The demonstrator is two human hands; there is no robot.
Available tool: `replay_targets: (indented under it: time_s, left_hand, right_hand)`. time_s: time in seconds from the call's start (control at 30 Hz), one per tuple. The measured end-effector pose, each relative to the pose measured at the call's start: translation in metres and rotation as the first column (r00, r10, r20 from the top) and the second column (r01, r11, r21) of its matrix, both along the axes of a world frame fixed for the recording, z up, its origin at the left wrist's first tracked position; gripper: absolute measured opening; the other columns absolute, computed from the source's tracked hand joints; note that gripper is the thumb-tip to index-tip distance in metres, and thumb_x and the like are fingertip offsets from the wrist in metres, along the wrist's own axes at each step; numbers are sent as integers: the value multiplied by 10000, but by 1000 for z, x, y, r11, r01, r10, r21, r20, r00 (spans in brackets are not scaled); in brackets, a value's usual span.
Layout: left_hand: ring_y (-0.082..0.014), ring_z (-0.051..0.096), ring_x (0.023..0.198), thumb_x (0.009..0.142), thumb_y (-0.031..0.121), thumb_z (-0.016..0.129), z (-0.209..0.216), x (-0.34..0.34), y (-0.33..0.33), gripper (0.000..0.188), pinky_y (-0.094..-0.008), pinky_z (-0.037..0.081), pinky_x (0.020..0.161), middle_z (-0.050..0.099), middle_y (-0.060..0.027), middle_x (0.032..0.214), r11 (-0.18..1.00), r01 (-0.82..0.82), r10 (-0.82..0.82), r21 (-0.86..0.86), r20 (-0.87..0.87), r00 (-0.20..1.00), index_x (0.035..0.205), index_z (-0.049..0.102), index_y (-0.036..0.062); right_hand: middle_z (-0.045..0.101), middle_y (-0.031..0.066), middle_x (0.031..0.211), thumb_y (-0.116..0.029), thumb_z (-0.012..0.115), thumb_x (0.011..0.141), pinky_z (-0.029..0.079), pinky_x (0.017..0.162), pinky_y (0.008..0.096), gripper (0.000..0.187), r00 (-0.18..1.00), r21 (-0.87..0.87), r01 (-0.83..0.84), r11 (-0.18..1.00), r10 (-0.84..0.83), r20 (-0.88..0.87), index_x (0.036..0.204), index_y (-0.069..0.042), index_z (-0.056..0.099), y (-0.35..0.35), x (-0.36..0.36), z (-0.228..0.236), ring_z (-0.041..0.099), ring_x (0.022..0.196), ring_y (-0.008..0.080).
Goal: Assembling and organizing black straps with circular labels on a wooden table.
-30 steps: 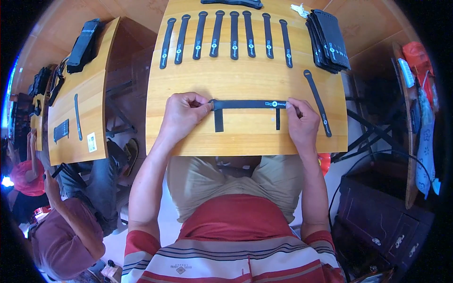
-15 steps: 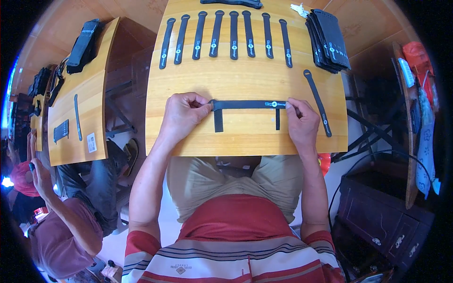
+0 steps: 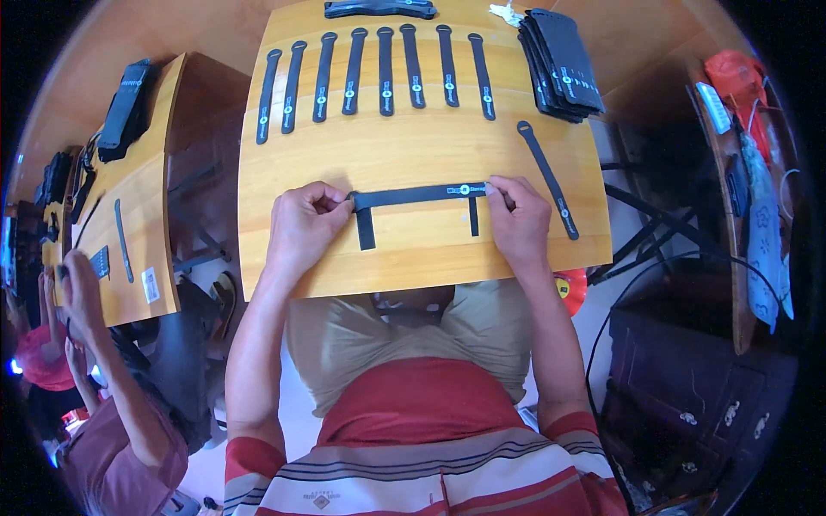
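A black hook-and-loop strap (image 3: 417, 195) is stretched sideways above the near part of the wooden table (image 3: 413, 163). My left hand (image 3: 303, 225) pinches its left end, and my right hand (image 3: 521, 222) grips the end with the printed label. Two short dark strips, a wider one (image 3: 367, 230) on the left and a narrow one (image 3: 473, 218) on the right, extend below the strap toward me; whether they are attached or lie under it I cannot tell. To the right of my right hand, a single slotted strap (image 3: 548, 181) lies slanted.
Several slotted black straps (image 3: 386, 73) lie in a row across the table's far half. A stack of black straps (image 3: 561, 67) sits at the far right corner, a bundle (image 3: 380, 9) at the far edge. At left, a co-worker's arm (image 3: 112, 353) is by another table (image 3: 155, 215).
The view has shifted, so the table appears further left. Both my hands keep their grip on the taut strap. The co-worker's hand at left has moved and now holds a thin dark strip.
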State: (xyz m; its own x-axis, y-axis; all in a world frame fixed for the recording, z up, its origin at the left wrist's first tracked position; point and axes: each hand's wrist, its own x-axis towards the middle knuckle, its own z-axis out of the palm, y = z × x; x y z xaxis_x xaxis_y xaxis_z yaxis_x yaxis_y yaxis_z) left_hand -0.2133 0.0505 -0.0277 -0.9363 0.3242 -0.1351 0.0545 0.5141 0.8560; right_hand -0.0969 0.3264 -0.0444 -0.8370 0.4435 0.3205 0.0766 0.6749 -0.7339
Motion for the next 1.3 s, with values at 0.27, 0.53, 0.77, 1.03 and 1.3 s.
replay_targets:
  time_s: [0.27, 0.53, 0.77, 1.03, 1.3]
  left_hand:
    - [-98, 631, 610, 836, 71, 761, 2, 2, 1, 116, -270, 505, 591, 696, -67, 687, 1000, 23, -23, -4, -49, 999, 855, 722, -36]
    - [-144, 625, 618, 850, 55, 729, 1, 3, 0, 97, -302, 491, 594, 664, -63, 692, 998, 54, -57, -30, -121, 991, 895, 661, 2]
    - [-176, 630, 691, 836, 59, 740, 5, 10, 4, 94, -316, 497, 643, 649, -95, 779, 992, 74, -100, -97, -297, 950, 927, 735, 36]
    - [-322, 685, 802, 862, 108, 683, 12, 15, 6, 176, -422, 541, 729, 669, -129, 889, 968, 83, -153, -237, -296, 943, 1005, 782, 87]
    - [-339, 690, 800, 868, 62, 637, 9, 28, 3, 162, -449, 567, 696, 647, -120, 1016, 946, 94, -250, -310, -515, 820, 1003, 722, 31]
  right_hand:
    - [696, 171, 926, -51, 660, 895, 547, 741, 402, 112, 999, 50, -18, 999, 19, -29, 978, 13, 700, -1, -1, 1, 688, 845, 341]
    - [673, 162, 940, -41, 643, 888, 555, 752, 435, 97, 998, 231, -39, 972, 50, -42, 966, -9, 692, -4, -2, 0, 682, 855, 354]
    - [660, 163, 941, -39, 628, 891, 551, 739, 448, 95, 997, 242, -55, 969, 68, -45, 965, -9, 680, -3, -2, 2, 674, 846, 364]
    - [659, 182, 958, -73, 595, 916, 543, 761, 481, 109, 997, 238, -67, 969, 54, 60, 948, -10, 679, -2, -3, 7, 669, 858, 392]
    - [666, 146, 1011, -145, 589, 935, 534, 780, 514, 132, 967, 238, -15, 971, -47, 250, 957, -68, 693, -6, -2, 23, 671, 892, 399]
